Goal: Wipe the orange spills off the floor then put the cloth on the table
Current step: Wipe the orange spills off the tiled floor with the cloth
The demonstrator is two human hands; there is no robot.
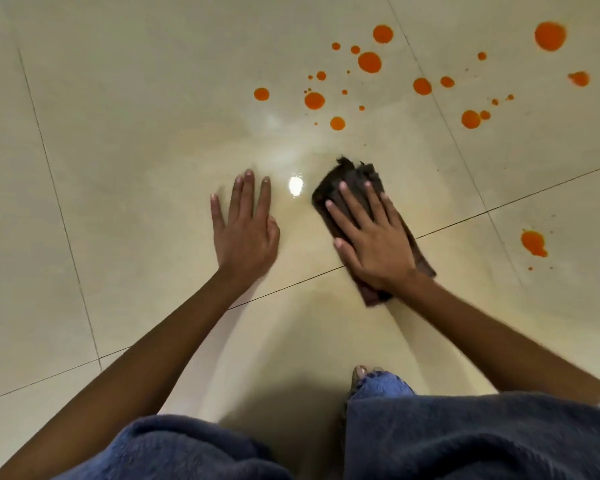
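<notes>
A dark brown cloth (349, 180) lies flat on the cream tiled floor (153, 133). My right hand (371, 237) presses down on it with fingers spread, covering most of it. My left hand (246, 223) rests flat on the bare tile to the left, fingers apart, holding nothing. Orange spills (369, 62) dot the floor beyond the cloth in several round drops. A large drop (549, 36) sits at the far right, and another orange splash (533, 243) lies to the right of the cloth. The tile around the cloth looks wet and shiny. No table is in view.
My knees in blue jeans (465, 438) fill the bottom edge, with a bare toe (359, 372) showing. Dark grout lines (499, 206) cross the floor. A bright lamp reflection (295, 185) sits between my hands.
</notes>
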